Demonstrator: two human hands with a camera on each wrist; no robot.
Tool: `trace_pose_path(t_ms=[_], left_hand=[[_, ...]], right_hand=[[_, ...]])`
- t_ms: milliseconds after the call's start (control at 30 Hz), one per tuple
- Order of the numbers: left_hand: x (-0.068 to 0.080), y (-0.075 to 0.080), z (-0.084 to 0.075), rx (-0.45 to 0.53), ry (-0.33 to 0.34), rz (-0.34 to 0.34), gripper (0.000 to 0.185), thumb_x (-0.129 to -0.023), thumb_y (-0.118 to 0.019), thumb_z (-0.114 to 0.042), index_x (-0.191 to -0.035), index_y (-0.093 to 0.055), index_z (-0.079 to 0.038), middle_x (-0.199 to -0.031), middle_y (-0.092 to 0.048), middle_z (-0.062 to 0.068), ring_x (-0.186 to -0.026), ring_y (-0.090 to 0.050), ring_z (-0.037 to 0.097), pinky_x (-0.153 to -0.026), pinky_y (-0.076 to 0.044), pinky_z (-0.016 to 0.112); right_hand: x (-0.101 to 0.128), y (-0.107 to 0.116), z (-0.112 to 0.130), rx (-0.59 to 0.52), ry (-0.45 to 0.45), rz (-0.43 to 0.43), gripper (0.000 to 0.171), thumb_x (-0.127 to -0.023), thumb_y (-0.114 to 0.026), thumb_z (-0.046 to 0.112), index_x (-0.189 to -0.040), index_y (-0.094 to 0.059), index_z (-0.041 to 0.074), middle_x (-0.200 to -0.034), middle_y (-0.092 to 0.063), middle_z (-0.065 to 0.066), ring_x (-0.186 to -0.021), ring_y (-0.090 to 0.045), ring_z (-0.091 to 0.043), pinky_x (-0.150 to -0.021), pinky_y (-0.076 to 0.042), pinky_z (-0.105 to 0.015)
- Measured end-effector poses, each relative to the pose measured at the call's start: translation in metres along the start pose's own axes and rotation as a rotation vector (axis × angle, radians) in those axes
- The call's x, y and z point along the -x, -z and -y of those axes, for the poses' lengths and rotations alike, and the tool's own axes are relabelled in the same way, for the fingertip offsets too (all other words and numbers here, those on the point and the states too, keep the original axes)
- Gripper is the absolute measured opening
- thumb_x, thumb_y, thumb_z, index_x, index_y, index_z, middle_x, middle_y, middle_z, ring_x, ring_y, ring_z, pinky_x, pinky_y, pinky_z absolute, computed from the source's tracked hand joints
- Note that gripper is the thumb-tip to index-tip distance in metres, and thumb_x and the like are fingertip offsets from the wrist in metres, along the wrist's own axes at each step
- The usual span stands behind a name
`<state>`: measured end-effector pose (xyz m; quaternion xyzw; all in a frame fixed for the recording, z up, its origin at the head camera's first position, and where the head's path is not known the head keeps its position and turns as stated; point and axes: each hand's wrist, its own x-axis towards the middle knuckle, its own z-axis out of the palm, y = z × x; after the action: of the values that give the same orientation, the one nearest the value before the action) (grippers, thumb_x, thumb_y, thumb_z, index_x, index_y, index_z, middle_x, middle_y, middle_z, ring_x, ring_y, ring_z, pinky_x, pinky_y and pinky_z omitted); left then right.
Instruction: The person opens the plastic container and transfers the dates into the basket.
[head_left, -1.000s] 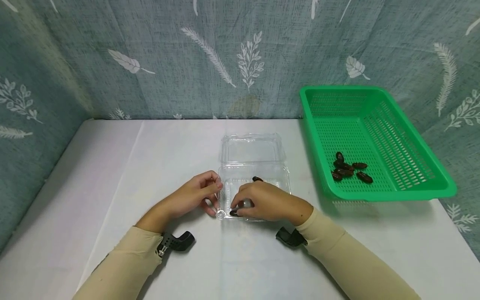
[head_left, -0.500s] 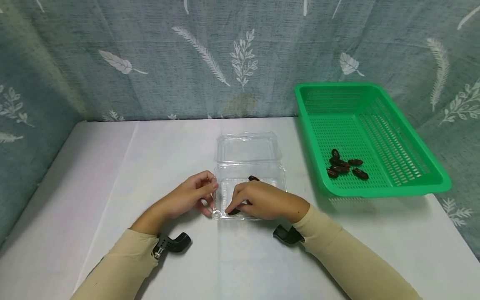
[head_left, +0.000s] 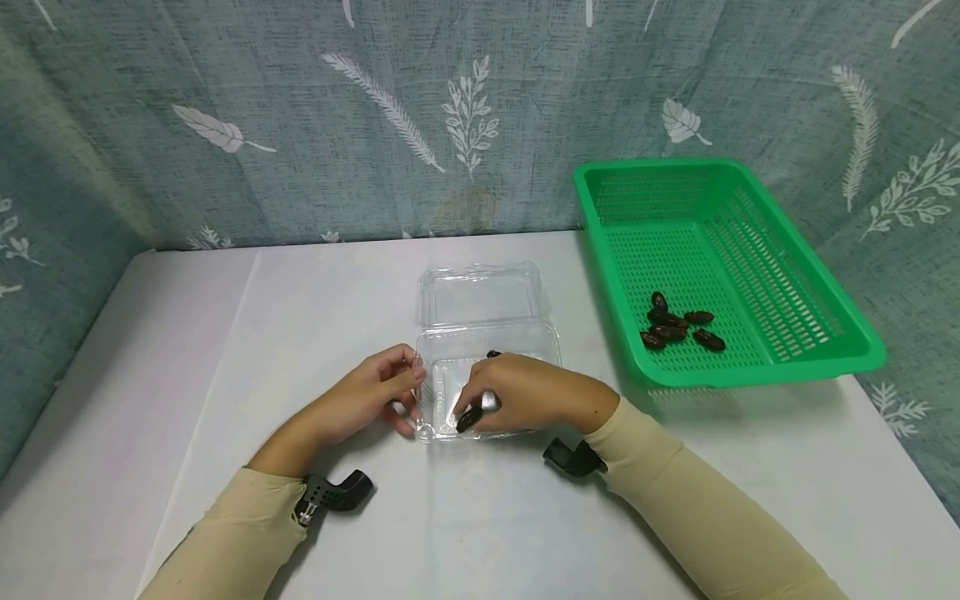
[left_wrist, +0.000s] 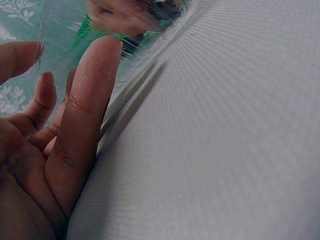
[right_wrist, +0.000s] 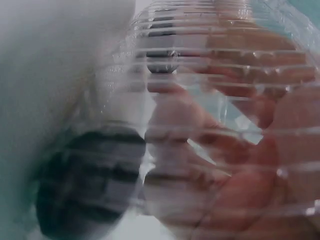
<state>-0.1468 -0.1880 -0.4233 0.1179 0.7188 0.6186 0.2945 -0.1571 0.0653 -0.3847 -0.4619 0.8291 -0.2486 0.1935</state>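
My right hand [head_left: 525, 398] now pinches dark date [head_left: 468, 419], raised slightly at near-left corner inside clear box [head_left: 551, 343]. My left hand [head_left: 367, 398] still grips box's left rim. Placement in progress.

one clear clamshell box [head_left: 480, 300], one green basket [head_left: 795, 367], five dates in it [head_left: 675, 325], two in the box [head_left: 469, 419].
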Motion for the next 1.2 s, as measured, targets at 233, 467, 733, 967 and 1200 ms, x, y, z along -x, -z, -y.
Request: trace_pose_path(t_ms=[233, 467, 733, 967, 1200], left_hand=[[0.0, 0.0, -0.003, -0.004, -0.006, 0.001, 0.025, -0.106, -0.05, -0.022, -0.112, -0.044, 0.001, -0.091, -0.055, 0.009, -0.077, -0.064, 0.019, -0.065, -0.065, 0.046], [0.0, 0.0, -0.001, -0.009, -0.012, -0.006, 0.027, -0.106, -0.05, -0.024, -0.112, -0.044, 0.001, -0.09, -0.053, 0.009, -0.078, -0.061, 0.019, -0.064, -0.065, 0.046], [0.0, -0.002, 0.001, -0.017, -0.008, -0.019, 0.026, -0.106, -0.05, -0.025, -0.113, -0.045, 0.0, -0.088, -0.052, 0.008, -0.078, -0.057, 0.017, -0.064, -0.065, 0.044], [0.0, -0.001, 0.0, -0.032, -0.023, -0.015, 0.026, -0.106, -0.05, -0.024, -0.112, -0.045, 0.001, -0.087, -0.051, 0.008, -0.078, -0.057, 0.018, -0.064, -0.065, 0.046], [0.0, 0.001, 0.003, -0.022, -0.023, -0.014, 0.027, -0.106, -0.05, -0.024, -0.112, -0.045, 0.001, -0.087, -0.051, 0.008, -0.077, -0.057, 0.017, -0.063, -0.065, 0.045]], right_hand=[[-0.001, 0.001, 0.002, 0.054, -0.025, 0.002, 0.021, -0.082, -0.078, 0.008, -0.1, -0.079, 0.019, -0.095, -0.069, 0.006, -0.089, -0.061, -0.008, -0.081, -0.052, -0.02], [0.0, 0.003, 0.005, 0.12, -0.07, -0.031, 0.018, -0.086, -0.076, 0.012, -0.103, -0.077, 0.019, -0.097, -0.068, 0.006, -0.088, -0.06, -0.01, -0.084, -0.053, -0.025], [0.009, 0.01, 0.015, 0.164, -0.071, -0.137, 0.018, -0.088, -0.076, 0.016, -0.106, -0.076, 0.019, -0.1, -0.068, 0.006, -0.078, -0.059, -0.009, -0.074, -0.053, -0.022], [0.021, 0.021, 0.027, 0.175, -0.009, -0.273, 0.018, -0.09, -0.075, 0.018, -0.107, -0.076, 0.019, -0.099, -0.066, 0.006, -0.063, -0.048, -0.001, -0.061, -0.046, -0.014], [0.032, 0.029, 0.037, 0.184, 0.066, -0.433, 0.019, -0.088, -0.077, 0.015, -0.107, -0.076, 0.018, -0.098, -0.067, 0.006, -0.061, -0.05, -0.005, -0.055, -0.045, -0.011]])
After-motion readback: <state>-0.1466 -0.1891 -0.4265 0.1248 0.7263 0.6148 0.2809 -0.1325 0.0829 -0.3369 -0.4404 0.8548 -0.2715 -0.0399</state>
